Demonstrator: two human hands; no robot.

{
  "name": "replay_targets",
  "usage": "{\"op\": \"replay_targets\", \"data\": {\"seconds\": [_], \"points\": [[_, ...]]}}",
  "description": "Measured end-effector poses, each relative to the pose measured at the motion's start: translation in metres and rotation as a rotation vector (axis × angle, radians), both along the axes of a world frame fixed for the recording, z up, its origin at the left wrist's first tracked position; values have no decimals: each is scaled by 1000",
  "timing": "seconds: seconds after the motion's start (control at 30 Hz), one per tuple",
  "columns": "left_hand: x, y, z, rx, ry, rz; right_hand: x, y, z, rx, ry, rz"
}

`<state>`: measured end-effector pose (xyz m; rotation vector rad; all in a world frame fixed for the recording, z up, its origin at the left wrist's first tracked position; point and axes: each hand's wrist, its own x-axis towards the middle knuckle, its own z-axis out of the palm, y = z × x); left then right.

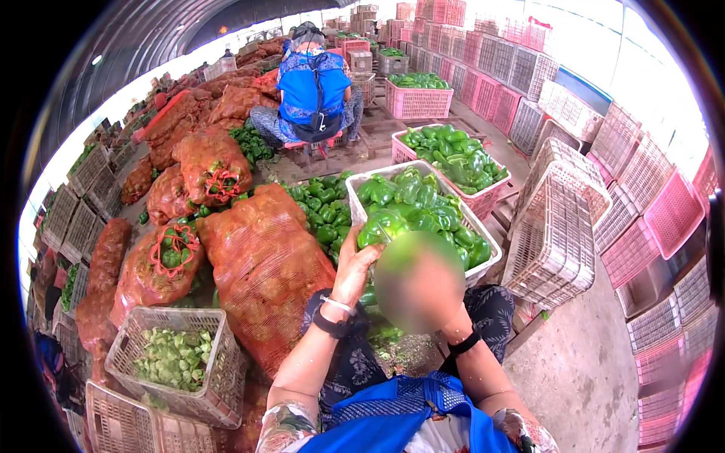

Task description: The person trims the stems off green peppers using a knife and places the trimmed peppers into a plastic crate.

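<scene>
Over my lap, my left hand [353,270] is closed on a green bell pepper [383,227], held up by the near left rim of a white plastic crate [495,253]. Glossy green bell peppers [411,192] fill that crate. My right hand [434,291] is beside the left, at the crate's near side; a round blur covers its fingers, so what they hold is hidden. More loose green peppers [321,208] lie in a heap left of the crate. Dark bands circle both wrists, and a pale one the left.
A large red mesh sack [260,264] lies at my left. In front of it stands a crate [121,362] of small pale green pieces. A pink crate [491,198] of peppers stands beyond the white one. Stacked crates [555,234] line the right. Ahead sits a person [313,90] in blue.
</scene>
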<state>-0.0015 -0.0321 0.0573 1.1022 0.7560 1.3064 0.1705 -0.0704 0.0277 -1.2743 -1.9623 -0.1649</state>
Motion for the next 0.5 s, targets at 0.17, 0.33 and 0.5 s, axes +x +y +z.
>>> {"op": "replay_targets", "data": {"seconds": [0.17,0.33,0.5], "points": [[0,5,-5,31,93,17,-7,4,3,-225,146,-89],[2,8,-15,-29,-14,-71,-2,20,-18,-177,73,-122],[8,12,-37,-205,-216,-192,17,38,-35,-134,-24,-99]]}}
